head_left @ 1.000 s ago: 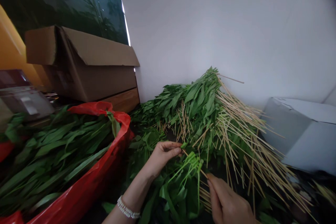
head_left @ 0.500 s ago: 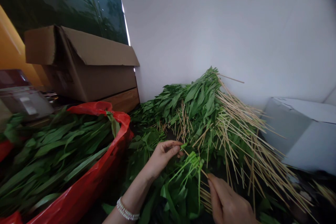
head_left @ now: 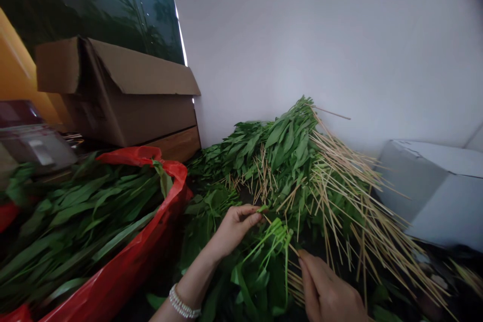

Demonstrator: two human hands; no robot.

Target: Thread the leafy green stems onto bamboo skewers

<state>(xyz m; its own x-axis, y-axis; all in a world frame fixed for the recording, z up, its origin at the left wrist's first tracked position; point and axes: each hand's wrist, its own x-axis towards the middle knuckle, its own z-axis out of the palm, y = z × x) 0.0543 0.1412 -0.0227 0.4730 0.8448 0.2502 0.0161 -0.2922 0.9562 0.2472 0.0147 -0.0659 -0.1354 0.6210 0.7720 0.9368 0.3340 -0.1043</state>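
Observation:
My left hand [head_left: 238, 227], with a beaded bracelet at the wrist, is closed in a pinch on a short piece of green stem [head_left: 263, 208] at the far end of a thin bamboo skewer [head_left: 294, 249]. Closed around the near end of that skewer is my right hand [head_left: 332, 287]. Between the two hands, several leafy green stems [head_left: 277, 231] are threaded on it in a row, their leaves [head_left: 260, 282] hanging below. Under them, beside my right hand, lie more bare skewers [head_left: 296, 284].
A red plastic bag [head_left: 124, 266] of long green leaves [head_left: 83, 211] stands at the left. Ahead, finished-looking leafy skewers [head_left: 290, 136] are heaped against the white wall [head_left: 302, 35], sticks [head_left: 350, 176] pointing right. A cardboard box [head_left: 151, 105] sits back left, a white box [head_left: 441, 196] at right.
My left hand has shifted very slightly downward, still pinching the stem at the skewer's end. The right hand keeps its place on the skewer.

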